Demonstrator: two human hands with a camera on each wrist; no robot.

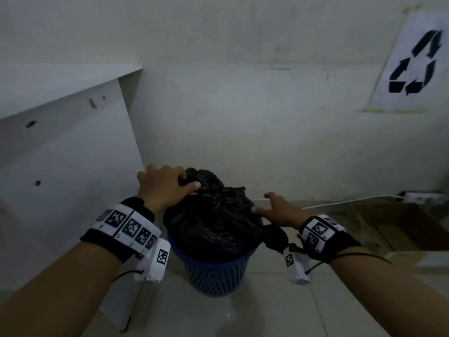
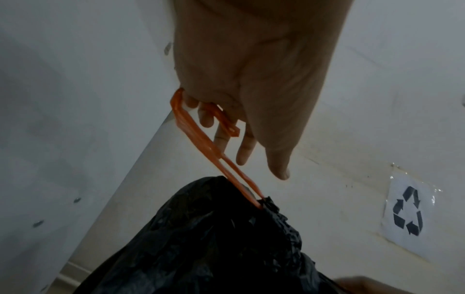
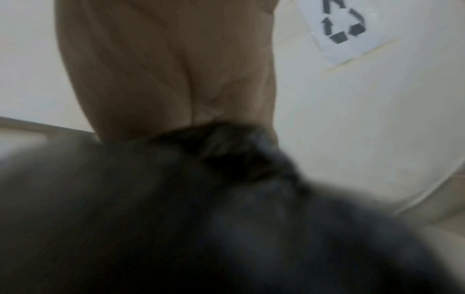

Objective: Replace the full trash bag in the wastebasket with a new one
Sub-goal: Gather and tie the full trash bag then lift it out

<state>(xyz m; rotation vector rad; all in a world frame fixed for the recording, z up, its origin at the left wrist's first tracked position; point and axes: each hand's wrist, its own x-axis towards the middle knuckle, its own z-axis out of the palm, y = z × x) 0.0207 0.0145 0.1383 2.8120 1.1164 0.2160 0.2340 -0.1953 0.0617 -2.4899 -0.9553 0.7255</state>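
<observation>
Pale tiled floor against a scuffed white wall: I read my left hand [image 1: 165, 188] hooking the orange plastic drawstring loop [image 2: 201, 143] directly above the bulging black trash bag [image 1: 213, 227], seated in the blue mesh wastebasket [image 1: 216, 276], while my right hand [image 1: 277, 210] lies flat-fingered on its side, so the pull goes straight up.

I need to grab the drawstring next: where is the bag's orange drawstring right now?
In the left wrist view, the orange drawstring runs from the left hand, which holds its loop, down to the black trash bag.
</observation>
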